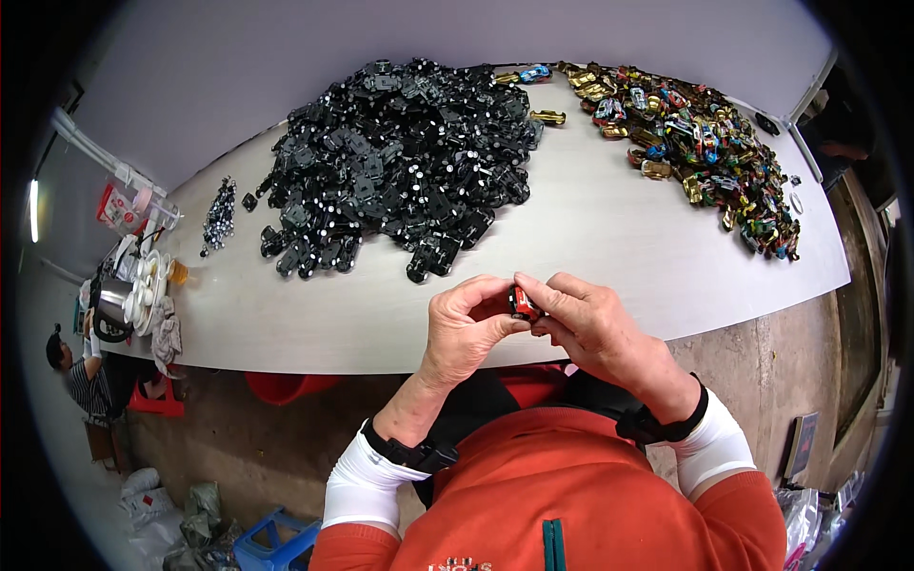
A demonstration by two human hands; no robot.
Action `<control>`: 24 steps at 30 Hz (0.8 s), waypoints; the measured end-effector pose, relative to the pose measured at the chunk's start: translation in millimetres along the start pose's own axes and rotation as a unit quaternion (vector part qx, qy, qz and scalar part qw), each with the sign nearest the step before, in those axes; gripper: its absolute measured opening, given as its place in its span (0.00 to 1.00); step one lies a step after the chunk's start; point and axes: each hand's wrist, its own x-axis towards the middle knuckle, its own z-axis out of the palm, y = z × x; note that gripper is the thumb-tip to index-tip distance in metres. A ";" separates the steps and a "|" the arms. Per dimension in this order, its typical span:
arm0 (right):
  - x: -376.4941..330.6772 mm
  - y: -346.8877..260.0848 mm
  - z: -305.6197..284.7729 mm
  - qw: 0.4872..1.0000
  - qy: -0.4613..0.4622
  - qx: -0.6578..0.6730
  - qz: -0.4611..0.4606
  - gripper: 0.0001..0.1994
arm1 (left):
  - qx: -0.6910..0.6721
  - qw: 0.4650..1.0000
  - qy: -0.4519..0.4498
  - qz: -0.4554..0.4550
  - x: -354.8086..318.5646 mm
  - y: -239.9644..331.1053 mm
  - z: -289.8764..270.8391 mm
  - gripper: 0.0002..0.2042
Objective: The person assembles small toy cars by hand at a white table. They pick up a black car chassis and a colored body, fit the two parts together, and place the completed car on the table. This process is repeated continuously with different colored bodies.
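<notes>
Between both hands, just over the table's near edge, is a small red and black toy car (524, 303). My left hand (464, 324) pinches it from the left with thumb and fingers. From the right, my right hand (595, 328) closes on it with thumb and fingertips. Part of the car is hidden behind the fingers. Beyond my hands lies a big heap of black toy car bases (400, 162) with wheels. To the right is a heap of colourful and gold toy car bodies (705, 143).
Left of the black heap is a small pile of shiny wheel parts (219, 219). A metal kettle (112, 303), white stacked dishes (145, 290) and a cloth (166, 335) crowd the table's left end. A blue stool (276, 542) stands on the floor; another person (86, 376) is at far left.
</notes>
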 end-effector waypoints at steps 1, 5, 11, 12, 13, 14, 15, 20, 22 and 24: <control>0.8 -2.2 -1.6 1.000 0.000 -0.011 0.007 0.25 | 0.004 1.000 0.000 0.017 0.3 3.1 2.2 0.15; 0.4 -4.8 -3.5 0.999 0.009 -0.035 -0.022 0.26 | -0.002 0.999 0.008 0.044 -1.9 6.2 7.7 0.15; 0.0 -5.9 -2.0 1.000 0.007 0.011 -0.014 0.27 | -0.004 1.000 -0.026 0.012 0.4 15.0 3.7 0.15; 0.1 -4.1 -2.4 0.998 0.007 0.056 0.005 0.27 | -0.020 0.999 -0.028 0.009 1.3 15.9 4.1 0.15; 1.6 -2.9 -2.7 0.994 0.006 0.103 0.021 0.27 | -0.010 1.000 -0.020 0.007 2.2 16.1 3.9 0.16; 3.0 -3.3 -3.1 0.995 0.023 0.100 0.015 0.28 | 0.000 1.000 -0.013 0.004 2.9 15.7 4.0 0.18; 4.3 -4.1 -3.2 0.994 0.041 0.097 0.010 0.28 | 0.010 1.000 -0.007 0.002 4.2 15.7 4.3 0.19; 4.8 -3.1 -8.4 0.998 0.049 0.014 -0.034 0.27 | -0.166 0.986 0.003 -0.026 3.1 11.3 8.6 0.17; 5.2 -6.0 -9.8 0.998 0.062 0.008 -0.028 0.26 | -0.208 0.977 0.018 -0.043 2.3 6.7 7.5 0.16; 4.7 -9.1 -8.0 0.997 0.073 0.026 0.005 0.24 | -0.202 0.979 0.006 -0.036 3.9 8.3 7.6 0.16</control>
